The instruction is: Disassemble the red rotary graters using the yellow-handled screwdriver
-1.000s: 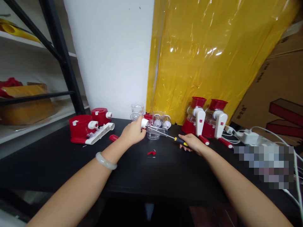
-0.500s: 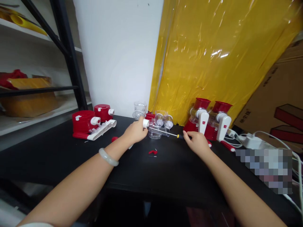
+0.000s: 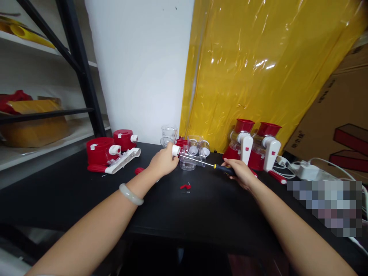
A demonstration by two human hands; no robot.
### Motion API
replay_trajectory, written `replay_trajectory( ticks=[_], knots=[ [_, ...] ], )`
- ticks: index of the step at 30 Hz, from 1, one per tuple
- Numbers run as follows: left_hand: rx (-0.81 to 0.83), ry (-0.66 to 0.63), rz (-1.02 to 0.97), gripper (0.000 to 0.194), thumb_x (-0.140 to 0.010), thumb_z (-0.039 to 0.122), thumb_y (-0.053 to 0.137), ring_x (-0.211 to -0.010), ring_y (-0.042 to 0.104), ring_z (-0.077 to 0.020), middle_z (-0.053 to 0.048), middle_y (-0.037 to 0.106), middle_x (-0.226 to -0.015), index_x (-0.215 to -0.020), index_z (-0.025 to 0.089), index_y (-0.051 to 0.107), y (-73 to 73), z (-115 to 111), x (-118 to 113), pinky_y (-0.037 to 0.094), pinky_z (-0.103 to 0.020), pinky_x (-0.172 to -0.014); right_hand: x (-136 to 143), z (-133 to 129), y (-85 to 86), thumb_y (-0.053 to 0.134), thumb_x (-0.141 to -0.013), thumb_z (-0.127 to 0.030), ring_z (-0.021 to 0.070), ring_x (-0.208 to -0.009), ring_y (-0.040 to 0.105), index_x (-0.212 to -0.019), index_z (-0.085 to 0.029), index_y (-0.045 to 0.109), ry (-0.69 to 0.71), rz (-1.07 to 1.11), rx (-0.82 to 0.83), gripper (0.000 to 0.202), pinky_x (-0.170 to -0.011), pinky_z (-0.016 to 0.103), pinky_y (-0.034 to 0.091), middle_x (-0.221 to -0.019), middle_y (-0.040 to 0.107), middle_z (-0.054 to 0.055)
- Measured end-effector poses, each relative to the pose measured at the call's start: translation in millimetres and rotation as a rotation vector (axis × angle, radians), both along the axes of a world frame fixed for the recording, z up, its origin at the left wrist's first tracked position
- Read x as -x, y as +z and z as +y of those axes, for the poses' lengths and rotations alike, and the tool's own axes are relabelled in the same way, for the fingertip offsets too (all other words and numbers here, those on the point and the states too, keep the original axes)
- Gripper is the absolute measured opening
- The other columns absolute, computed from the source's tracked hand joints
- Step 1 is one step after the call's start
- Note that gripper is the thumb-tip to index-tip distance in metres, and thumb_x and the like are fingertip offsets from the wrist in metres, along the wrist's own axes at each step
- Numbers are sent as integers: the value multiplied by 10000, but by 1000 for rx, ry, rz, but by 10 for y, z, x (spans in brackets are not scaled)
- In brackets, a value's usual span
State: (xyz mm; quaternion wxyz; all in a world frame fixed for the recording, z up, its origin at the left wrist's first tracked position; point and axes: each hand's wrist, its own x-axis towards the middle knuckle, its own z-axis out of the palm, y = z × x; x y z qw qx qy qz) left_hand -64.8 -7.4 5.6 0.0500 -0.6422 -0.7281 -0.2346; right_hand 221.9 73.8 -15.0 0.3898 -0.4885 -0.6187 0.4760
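My left hand (image 3: 164, 159) is closed around a white round-ended plastic part (image 3: 176, 150), most of it hidden by the fingers. In my right hand (image 3: 240, 171) is a screwdriver (image 3: 224, 169) with a black and yellow handle. Its long metal shaft points left, and the tip reaches the white part; whether it sits in a screw I cannot tell. Just behind the shaft stands a clear plastic housing (image 3: 188, 165). A small red piece (image 3: 186, 186) lies on the black table (image 3: 201, 214) below the hands, with small metal pieces beside it.
Two red bases (image 3: 100, 151) and a white arm piece (image 3: 124, 161) are at the left. Drum graters (image 3: 205, 148) and a clear hopper (image 3: 169, 134) stand at the back. Two assembled red-and-white rotary graters (image 3: 246, 147), a red handle (image 3: 276, 177) and white cables (image 3: 309, 170) are at the right.
My right hand has shifted its hold on the screwdriver, leaving more of the handle showing. My left hand keeps the white part in nearly the same place.
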Motion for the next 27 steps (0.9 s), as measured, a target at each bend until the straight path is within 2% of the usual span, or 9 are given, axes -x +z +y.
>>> replay_trajectory(
  ticks=[5, 8, 11, 13, 20, 27],
  knots=[
    [-49, 2, 26, 361, -841, 276, 452, -836, 662, -302, -126, 673, -926, -1189, 182, 420, 19, -24, -25, 450, -347, -662, 8, -10, -15, 510, -881, -454, 106, -514, 574, -799, -169, 624, 65, -83, 119, 318, -378, 159, 338, -650, 644, 40],
    [-66, -2, 0, 364, -839, 282, 455, -826, 661, -297, -115, 672, -921, -1189, 191, 413, 5, -20, -25, 444, -340, -643, 0, 4, -52, 406, -921, -462, 99, -378, 503, -732, -137, 624, 183, -196, 136, 434, -336, 180, 262, -533, 617, 56],
    [-51, -3, -12, 358, -839, 293, 455, -823, 658, -293, -119, 669, -922, -1179, 188, 418, -4, -16, -24, 439, -338, -639, -8, 22, -81, 370, -931, -451, 69, -299, 381, -619, -135, 609, 220, -316, 22, 504, -342, 200, 235, -430, 539, 22],
    [-47, 2, -16, 352, -837, 293, 455, -821, 658, -289, -117, 668, -917, -1172, 187, 422, -1, -16, -24, 436, -334, -640, -13, 33, -94, 366, -927, -460, 72, -296, 362, -600, -152, 598, 204, -365, -60, 505, -361, 215, 256, -414, 514, -1],
    [-49, -12, -54, 358, -829, 287, 467, -837, 660, -293, -118, 670, -919, -1170, 182, 431, -15, 3, -10, 439, -335, -655, -56, 31, -69, 360, -909, -517, 126, -461, 513, -579, -195, 564, 159, -519, -395, 505, -514, 244, 358, -479, 560, 5],
    [-13, -19, -75, 332, -841, 308, 475, -857, 663, -292, -121, 674, -944, -1149, 187, 446, -42, 26, 1, 453, -332, -669, -66, -37, 17, 365, -909, -516, 138, -480, 509, -560, -211, 482, 97, -607, -526, 478, -525, 264, 329, -492, 548, -1]
  ],
)
